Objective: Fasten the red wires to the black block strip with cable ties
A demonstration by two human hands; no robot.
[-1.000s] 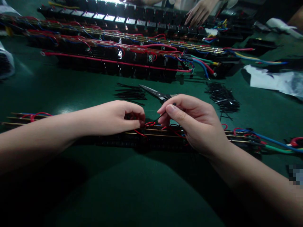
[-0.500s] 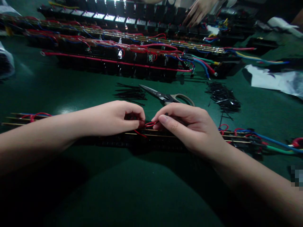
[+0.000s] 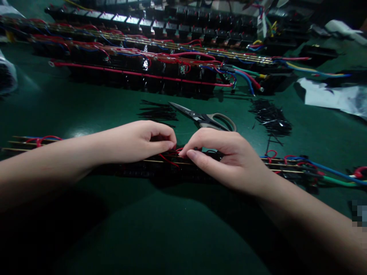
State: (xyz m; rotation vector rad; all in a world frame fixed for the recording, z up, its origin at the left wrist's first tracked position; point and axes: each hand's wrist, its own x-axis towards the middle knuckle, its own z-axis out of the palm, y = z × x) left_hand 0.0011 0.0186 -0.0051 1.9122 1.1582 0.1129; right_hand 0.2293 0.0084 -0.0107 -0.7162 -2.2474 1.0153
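Note:
A long black assembly (image 3: 140, 172) with brass-coloured rails lies across the table in front of me. Over its middle, my left hand (image 3: 146, 141) is closed, thumb and forefinger pinched at a thin red wire (image 3: 169, 160). My right hand (image 3: 232, 156) comes in from the other side, its thumb and forefinger nearly together beside the same wire. Whatever lies in the right fingertips is too small and dark to name. Just behind the right hand rests a pair of scissors (image 3: 200, 117) with grey-and-black handles.
Black cable ties lie in a small bunch (image 3: 157, 111) left of the scissors and a bigger pile (image 3: 271, 116) to the right. Long wired assemblies (image 3: 137, 51) stand in rows at the back. Blue and green cables (image 3: 329, 172) run off to the right, near white plastic (image 3: 329, 95).
My right hand has shifted slightly left and down, and its fingertips sit lower at the wire. My left hand barely moved. Another person's hand at the back has left the view.

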